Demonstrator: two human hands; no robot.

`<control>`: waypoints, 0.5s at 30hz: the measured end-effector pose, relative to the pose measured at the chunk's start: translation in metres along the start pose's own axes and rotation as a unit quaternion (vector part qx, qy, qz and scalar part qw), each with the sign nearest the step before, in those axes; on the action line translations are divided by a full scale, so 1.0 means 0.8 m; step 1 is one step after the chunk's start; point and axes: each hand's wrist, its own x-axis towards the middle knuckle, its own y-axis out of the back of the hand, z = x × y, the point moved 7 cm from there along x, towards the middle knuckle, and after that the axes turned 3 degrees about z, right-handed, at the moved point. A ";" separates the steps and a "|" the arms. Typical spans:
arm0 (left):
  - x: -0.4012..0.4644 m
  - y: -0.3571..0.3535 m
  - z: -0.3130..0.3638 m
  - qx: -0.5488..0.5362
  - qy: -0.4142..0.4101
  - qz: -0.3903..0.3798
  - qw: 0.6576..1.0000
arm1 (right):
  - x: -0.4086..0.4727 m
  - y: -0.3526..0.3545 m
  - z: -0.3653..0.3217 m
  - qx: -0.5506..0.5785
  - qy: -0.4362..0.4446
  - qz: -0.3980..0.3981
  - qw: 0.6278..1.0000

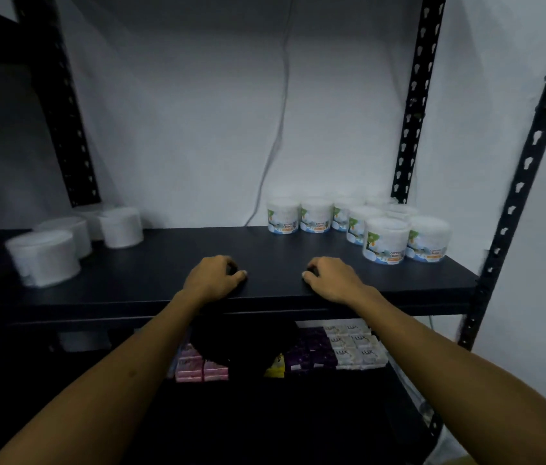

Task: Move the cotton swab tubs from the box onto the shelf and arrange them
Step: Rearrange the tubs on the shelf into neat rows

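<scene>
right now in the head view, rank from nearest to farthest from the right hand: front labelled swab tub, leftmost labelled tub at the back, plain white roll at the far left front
From the right hand:
1. Front labelled swab tub, just right of the hand.
2. Leftmost labelled tub, behind the hand near the wall.
3. Plain white roll, far left end of the shelf.

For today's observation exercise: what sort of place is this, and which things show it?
Probably a shop stockroom: a slotted metal shelf holds many identical cotton swab tubs, with stacked soap boxes on the shelf below.
</scene>
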 end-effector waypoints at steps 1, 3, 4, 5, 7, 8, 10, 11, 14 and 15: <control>-0.003 0.007 -0.013 0.002 0.005 0.008 1.000 | 0.005 -0.005 -0.012 0.000 0.011 -0.002 1.000; -0.010 0.021 -0.038 0.009 0.016 0.022 1.000 | 0.016 -0.015 -0.038 0.004 0.032 -0.003 0.999; -0.014 0.029 -0.051 0.013 0.022 0.029 0.999 | 0.022 -0.020 -0.051 0.007 0.042 -0.005 0.999; -0.019 0.037 -0.063 0.016 0.030 0.034 0.999 | 0.027 -0.026 -0.065 0.010 0.053 -0.008 0.999; -0.028 0.053 -0.090 0.020 0.048 0.048 0.997 | 0.039 -0.037 -0.095 0.014 0.076 -0.015 0.997; -0.033 0.062 -0.103 0.025 0.057 0.056 0.997 | 0.044 -0.044 -0.112 0.016 0.089 -0.020 0.996; -0.043 0.079 -0.131 0.038 0.073 0.071 0.994 | 0.055 -0.057 -0.146 0.023 0.114 -0.027 0.993; -0.049 0.089 -0.146 0.048 0.081 0.079 0.992 | 0.060 -0.064 -0.165 0.026 0.127 -0.030 0.991; -0.065 0.120 -0.185 0.094 0.091 0.113 0.985 | 0.075 -0.087 -0.220 0.030 0.163 -0.030 0.986; -0.072 0.130 -0.196 0.106 0.091 0.128 0.982 | 0.080 -0.094 -0.238 0.035 0.173 -0.031 0.984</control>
